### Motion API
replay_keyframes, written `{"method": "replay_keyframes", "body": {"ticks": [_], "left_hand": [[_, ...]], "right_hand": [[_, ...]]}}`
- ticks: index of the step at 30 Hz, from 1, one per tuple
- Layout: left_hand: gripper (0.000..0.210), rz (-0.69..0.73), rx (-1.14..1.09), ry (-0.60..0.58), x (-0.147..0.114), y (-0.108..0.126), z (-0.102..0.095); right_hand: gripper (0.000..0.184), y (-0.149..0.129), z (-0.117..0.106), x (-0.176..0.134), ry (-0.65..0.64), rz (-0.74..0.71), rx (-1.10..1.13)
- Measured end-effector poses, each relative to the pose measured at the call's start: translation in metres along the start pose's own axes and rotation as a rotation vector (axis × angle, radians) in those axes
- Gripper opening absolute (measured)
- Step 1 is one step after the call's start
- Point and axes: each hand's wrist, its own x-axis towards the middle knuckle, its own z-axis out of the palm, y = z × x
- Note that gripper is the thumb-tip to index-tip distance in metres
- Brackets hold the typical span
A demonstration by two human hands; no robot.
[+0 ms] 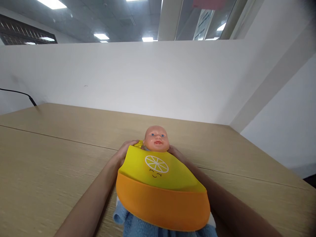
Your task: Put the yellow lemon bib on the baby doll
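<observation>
A baby doll (pixel 156 136) with blue eyes is at the middle of the table, its head toward the wall. Over its chest lies a baby bib (pixel 160 182), yellow above with a lemon slice and smiling face, with an orange pocket below. Blue fuzzy clothing (pixel 145 227) shows under the bib. My left hand (pixel 127 149) is closed at the bib's yellow neck strap (pixel 138 144), left of the doll's head. Beside the head's other side, my right hand (pixel 175 153) reaches behind the neck; its fingers are hidden by the doll and bib.
The wooden table (pixel 61 164) has a seam running across it. A white wall (pixel 138 79) rises along its far edge, with glass above. A black cable (pixel 31 98) hangs at the far left corner. Another white wall (pixel 278 118) borders the right.
</observation>
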Motion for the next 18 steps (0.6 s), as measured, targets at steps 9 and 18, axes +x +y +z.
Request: {"method": "replay_keyframes", "body": {"ticks": [9, 18], "left_hand": [[0.024, -0.050, 0.007, 0.003, 0.0030, -0.0016, -0.0042], [0.029, -0.079, -0.054, 0.048, 0.0030, -0.0037, -0.0054]], "right_hand": [[0.031, -0.0008, 0.0002, 0.0005, 0.016, 0.003, -0.004], [0.032, -0.0011, 0.0023, 0.0011, 0.047, 0.024, 0.017]]}}
